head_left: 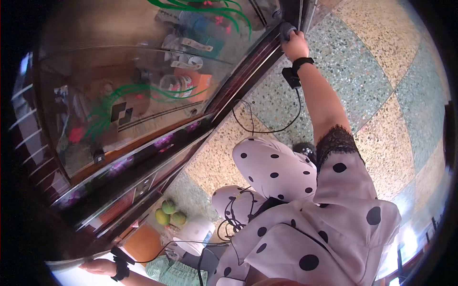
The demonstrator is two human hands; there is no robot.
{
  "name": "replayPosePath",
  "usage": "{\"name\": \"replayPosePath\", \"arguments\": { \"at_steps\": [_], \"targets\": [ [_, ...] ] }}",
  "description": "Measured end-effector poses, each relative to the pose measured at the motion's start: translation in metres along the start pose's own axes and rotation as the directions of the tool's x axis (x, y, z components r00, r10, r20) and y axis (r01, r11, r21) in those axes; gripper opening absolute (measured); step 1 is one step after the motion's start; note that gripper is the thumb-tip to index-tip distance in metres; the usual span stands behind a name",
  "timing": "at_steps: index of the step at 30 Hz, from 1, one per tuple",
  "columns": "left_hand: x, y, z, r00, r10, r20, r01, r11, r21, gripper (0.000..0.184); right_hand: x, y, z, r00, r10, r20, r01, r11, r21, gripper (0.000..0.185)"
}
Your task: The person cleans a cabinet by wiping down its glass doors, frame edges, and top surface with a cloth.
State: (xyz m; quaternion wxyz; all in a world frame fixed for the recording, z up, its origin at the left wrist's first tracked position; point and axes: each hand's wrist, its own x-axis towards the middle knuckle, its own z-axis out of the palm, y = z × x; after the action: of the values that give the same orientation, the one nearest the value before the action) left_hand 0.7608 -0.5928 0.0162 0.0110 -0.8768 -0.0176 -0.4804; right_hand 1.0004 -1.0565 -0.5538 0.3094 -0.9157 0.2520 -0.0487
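Observation:
My right hand [295,46] reaches far forward, its fingers closed on a dark grey cloth [287,30]. The cloth is pressed at the dark lower frame [267,50] of a glass-fronted cabinet, near its far corner. My left hand [98,267] is low at the left edge of the view, beside the cabinet's near end and over a bright white surface. Its fingers look stretched out, partly lost in the dark rim, and nothing shows in them. The cabinet's glass [157,62] bears green painted strokes and red flowers.
Behind the glass are an orange box [198,83] and other items. Green round fruits [168,212], a white container [195,233], an orange round object [143,243] and pale green fabric [174,271] are at the lower left. Black cables [272,131] run from both wrists over the speckled floor [381,143].

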Motion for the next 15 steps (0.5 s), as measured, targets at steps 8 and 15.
{"name": "replayPosePath", "arguments": {
  "at_steps": [8,15],
  "targets": [
    [-0.003,-0.007,0.01,0.997,0.007,0.073,-0.009,1.0,0.018,0.052,0.003,0.024,0.061,0.997,-0.02,0.079,0.04,0.964,-0.262,0.03],
    [-0.001,-0.005,0.015,0.992,0.013,0.122,-0.015,1.0,0.018,0.054,0.013,0.01,0.059,0.979,0.085,0.184,-0.013,0.931,-0.364,0.027]
  ]
}}
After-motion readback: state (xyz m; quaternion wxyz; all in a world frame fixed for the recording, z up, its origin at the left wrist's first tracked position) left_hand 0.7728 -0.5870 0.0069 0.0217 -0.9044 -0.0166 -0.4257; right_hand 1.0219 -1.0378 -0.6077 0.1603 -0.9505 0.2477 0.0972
